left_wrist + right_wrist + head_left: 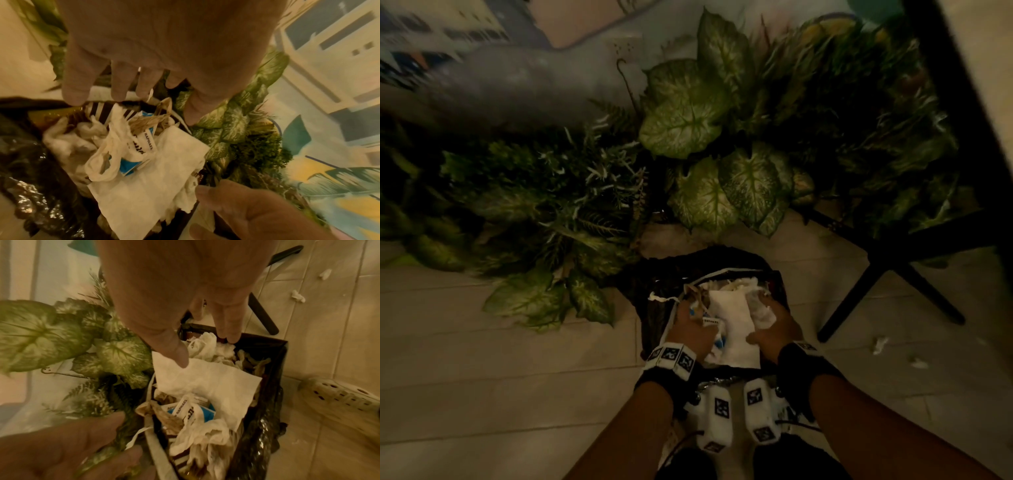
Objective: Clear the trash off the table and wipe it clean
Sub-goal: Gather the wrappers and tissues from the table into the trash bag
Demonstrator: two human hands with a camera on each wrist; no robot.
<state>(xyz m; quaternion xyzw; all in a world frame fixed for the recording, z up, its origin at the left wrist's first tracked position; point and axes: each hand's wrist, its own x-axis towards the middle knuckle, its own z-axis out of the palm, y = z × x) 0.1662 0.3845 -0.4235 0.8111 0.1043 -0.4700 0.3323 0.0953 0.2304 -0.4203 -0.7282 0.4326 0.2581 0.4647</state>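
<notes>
I'm holding both hands, left hand (693, 329) and right hand (777, 327), fingers spread loose, over trash bin (654, 308) stuffed with white napkin (732, 318).

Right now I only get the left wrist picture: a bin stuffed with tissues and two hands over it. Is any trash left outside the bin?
Observer: Yes. The right wrist view shows tissue scraps lying on the floor, well apart from the bin.
Visitor: Are they near anything I'd recognise?
Observer: They lie just past a black table leg, on the person's right side.
Visitor: Is anything else down there by the bin?
Observer: A pale clog with holes in it sits on the tiles right beside the bin.
</notes>
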